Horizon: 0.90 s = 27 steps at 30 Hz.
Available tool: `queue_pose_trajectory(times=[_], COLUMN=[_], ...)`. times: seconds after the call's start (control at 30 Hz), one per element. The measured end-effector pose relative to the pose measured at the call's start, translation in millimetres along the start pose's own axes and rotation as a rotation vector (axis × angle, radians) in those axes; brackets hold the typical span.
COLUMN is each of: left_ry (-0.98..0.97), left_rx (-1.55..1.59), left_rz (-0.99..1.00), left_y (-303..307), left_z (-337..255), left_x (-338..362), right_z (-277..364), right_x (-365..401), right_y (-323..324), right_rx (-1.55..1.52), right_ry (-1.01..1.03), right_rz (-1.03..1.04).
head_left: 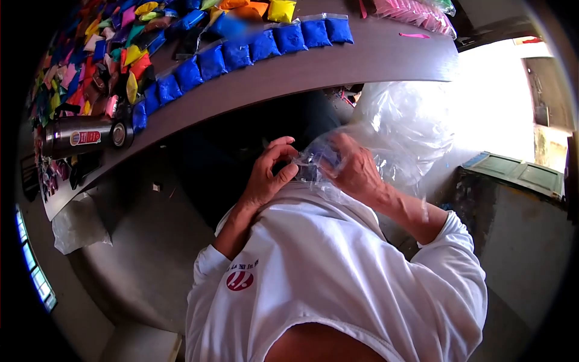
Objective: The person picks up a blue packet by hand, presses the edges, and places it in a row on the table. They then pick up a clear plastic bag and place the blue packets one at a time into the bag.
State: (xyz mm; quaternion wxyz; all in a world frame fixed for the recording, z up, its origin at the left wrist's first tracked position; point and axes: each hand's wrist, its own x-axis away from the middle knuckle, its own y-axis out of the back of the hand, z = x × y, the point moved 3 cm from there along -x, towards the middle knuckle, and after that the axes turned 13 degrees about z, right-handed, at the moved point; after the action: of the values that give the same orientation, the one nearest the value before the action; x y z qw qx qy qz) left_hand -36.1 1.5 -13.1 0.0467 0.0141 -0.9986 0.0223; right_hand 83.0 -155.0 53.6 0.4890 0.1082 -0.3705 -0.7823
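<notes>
In front of my lap is a clear plastic bag (322, 148), thin and crumpled, with something bluish showing through it. My right hand (356, 169) has its fingers bent down and closed on the bag's near side. On the other side, my left hand (269, 172) curls its thumb and fingers at the bag's edge and appears to grip it. The plastic and my fingers partly hide what lies inside. Along the table edge above my hands runs a row of blue packets (263, 45) in clear sleeves.
A large bundle of clear plastic (404, 123) stands beyond my right hand. The table (338, 63) holds a heap of many-coloured packets (90, 66), a steel thermos (84, 134) and pink packets (416, 17). A cabinet with a green panel (515, 172) is at the right.
</notes>
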Motion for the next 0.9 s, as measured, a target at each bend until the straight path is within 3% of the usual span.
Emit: queue_pose_trajectory(times=[0.23,0.3,0.4,0.57,0.8,0.9], left_ry=[-0.042,-0.050,-0.103,-0.048,-0.082,-0.036], left_rx=[0.207,0.256,0.142,0.146,0.250,0.348], left_rz=[0.019,-0.078,-0.113,-0.051,-0.031,-0.084], left_y=[-12.7,-13.1,-7.1,-3.8,-3.4,-2.1], left_z=[-3.3,3.2,-2.9,-9.2,5.4,7.0], left_x=[-4.6,-10.2,-16.7,-20.2,-18.5,-17.6], right_z=[11.2,12.3,19.2,26.6,4.7,7.6], right_x=[-19.7,-24.5,-28.6,-31.7,-21.2,-23.8], right_y=[18.0,19.7,26.7,32.3,-0.5,1.5], right_rx=[0.155,0.150,0.118,-0.112,0.203,0.125], right_ry=[0.132,0.181,0.129,-0.061,0.131,0.115], right_rz=[0.096,0.082,0.128,0.385,0.231,0.237])
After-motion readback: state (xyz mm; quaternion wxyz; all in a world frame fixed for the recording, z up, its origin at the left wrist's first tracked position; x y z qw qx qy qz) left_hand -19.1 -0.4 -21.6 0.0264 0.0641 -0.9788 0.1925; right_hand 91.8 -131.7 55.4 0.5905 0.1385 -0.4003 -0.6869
